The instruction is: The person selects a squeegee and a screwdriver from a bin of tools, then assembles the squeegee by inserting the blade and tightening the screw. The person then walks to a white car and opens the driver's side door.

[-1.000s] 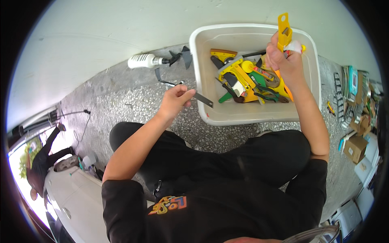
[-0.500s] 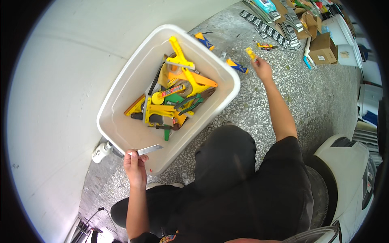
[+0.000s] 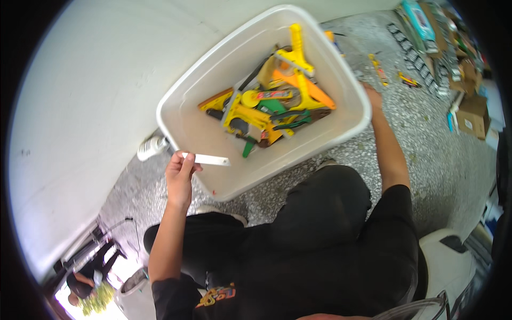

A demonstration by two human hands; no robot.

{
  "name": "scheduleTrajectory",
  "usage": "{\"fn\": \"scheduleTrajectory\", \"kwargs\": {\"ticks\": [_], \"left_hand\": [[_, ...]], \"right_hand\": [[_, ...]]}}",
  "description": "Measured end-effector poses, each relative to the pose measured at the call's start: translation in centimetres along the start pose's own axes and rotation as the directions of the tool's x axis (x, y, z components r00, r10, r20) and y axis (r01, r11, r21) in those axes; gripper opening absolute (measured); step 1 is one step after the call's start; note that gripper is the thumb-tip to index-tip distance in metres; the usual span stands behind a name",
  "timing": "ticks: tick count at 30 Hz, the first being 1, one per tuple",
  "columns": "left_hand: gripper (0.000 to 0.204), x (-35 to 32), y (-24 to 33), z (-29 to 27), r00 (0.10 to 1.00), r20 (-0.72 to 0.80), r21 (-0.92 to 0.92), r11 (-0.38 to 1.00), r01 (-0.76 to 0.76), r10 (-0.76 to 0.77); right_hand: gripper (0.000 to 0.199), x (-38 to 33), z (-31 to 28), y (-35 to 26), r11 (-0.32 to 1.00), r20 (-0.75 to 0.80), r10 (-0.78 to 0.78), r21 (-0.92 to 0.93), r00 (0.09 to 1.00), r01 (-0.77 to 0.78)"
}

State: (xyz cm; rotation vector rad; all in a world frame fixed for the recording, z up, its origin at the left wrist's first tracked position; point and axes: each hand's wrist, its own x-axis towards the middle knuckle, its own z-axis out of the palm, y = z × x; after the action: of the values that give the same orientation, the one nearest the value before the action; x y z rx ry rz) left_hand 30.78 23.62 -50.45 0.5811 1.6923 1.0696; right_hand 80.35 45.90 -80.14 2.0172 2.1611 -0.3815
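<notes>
Since half a second ago, one yellow cutter has left the right hand and lies now on the floor, while this hand has come back beside the tub.

At the far left, a white bottle stays by the wall. Next comes the left hand, whose thumb and fingers are pinched on one end of a pale flat strip; its free end, with a small hole, reaches over the plastic tub. I judge this strip to be light, thin, rather stiff and somewhat slippery. One edge may be sharp, so it is safer to take it by the flat faces, near the end.

Inside the tub lie mixed tools, among them green-handled pliers. At the tub's right corner is the right hand; its fingers are hidden or blurred, so I cannot tell if they hold or touch something. Farther right, a second cutter lies on the floor, before a cardboard box.
</notes>
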Motion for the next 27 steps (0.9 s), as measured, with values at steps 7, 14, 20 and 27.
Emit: {"fn": "scheduleTrajectory", "kwargs": {"ticks": [7,14,20,27], "left_hand": [[0.011,-3.1,-7.2,-6.9,0.956,-0.006,-0.052,0.955,0.291,-0.292],[0.017,-2.7,-8.2,-7.9,0.946,0.074,0.101,0.946,0.308,-0.315],[0.018,-2.1,-9.3,-9.6,0.924,0.223,0.298,0.924,0.239,-0.311],[0.016,-1.4,-9.7,-9.9,0.925,0.277,0.349,0.924,0.155,-0.26]], "right_hand": [[0.05,0.2,1.7,6.0,0.79,-0.089,0.208,0.602,0.974,-0.113],[0.027,-0.8,-15.6,1.2,0.406,-0.332,0.237,0.888,0.913,0.217],[0.027,-4.6,-25.0,-20.7,0.758,-0.184,-0.384,0.496,0.905,0.423],[0.027,-8.6,-10.0,-38.8,0.303,0.203,-0.94,0.125,0.275,0.945]]}}
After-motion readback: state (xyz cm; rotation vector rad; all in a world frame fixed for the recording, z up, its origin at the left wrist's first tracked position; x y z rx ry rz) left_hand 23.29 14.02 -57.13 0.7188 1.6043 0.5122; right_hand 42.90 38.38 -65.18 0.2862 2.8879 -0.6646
